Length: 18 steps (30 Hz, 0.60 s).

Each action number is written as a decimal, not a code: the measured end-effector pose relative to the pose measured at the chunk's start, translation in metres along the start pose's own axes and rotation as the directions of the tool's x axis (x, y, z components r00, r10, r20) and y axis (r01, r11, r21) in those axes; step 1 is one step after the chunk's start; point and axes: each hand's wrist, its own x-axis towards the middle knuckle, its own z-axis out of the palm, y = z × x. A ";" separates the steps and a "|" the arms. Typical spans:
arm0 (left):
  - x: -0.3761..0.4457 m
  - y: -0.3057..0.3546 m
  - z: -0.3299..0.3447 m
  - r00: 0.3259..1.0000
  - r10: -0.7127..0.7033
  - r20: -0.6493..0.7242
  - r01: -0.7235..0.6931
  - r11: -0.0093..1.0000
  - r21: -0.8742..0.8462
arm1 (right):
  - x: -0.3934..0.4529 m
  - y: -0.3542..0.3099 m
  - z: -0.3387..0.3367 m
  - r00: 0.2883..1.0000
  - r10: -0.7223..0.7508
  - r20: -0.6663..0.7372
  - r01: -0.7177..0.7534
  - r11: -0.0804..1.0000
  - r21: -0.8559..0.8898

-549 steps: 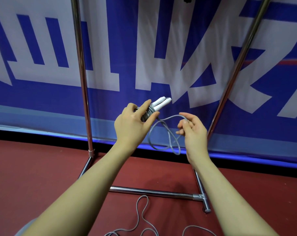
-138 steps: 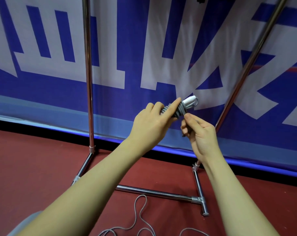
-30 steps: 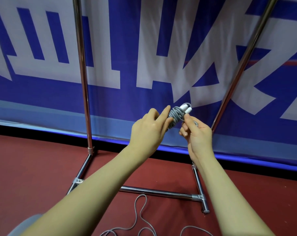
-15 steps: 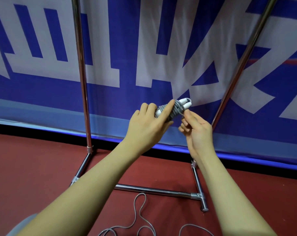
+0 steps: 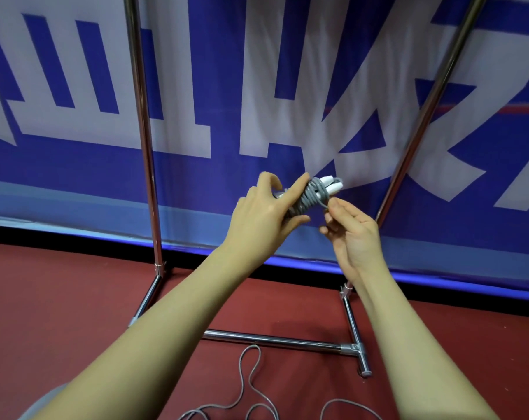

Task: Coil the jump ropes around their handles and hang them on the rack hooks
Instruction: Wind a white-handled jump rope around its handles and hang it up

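Changed since earlier: loose grey cord now fully wound on the white-handled grey jump rope bundle [image 5: 310, 194]. Left hand [image 5: 264, 213] grips bundle, centre frame; right hand [image 5: 349, 228] fingers pinch the cord tail. Hanging remains.

- A dark red floor [image 5: 60, 313] stretches to the foot of a blue-and-white banner [image 5: 196, 116].
- The chrome rack base [image 5: 275, 341] stands on the floor, its crossbar joining two feet, the right one ending in a capped tip.
- A loose grey jump rope [image 5: 245, 386] lies in loops on the floor, just in front of the crossbar.
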 end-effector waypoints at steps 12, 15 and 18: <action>-0.002 0.002 -0.001 0.984 0.110 -0.137 -0.074 0.966 0.249 | -0.001 -0.008 0.009 0.989 -0.031 0.144 0.054 0.986 -0.157; -0.004 0.004 0.003 0.990 0.066 -0.122 -0.040 0.978 0.204 | -0.003 -0.011 0.009 0.993 -0.095 0.075 0.113 0.953 -0.280; -0.006 0.005 0.007 0.993 0.014 -0.119 -0.002 0.995 0.103 | -0.003 -0.014 0.007 0.988 -0.138 -0.061 0.111 0.937 -0.330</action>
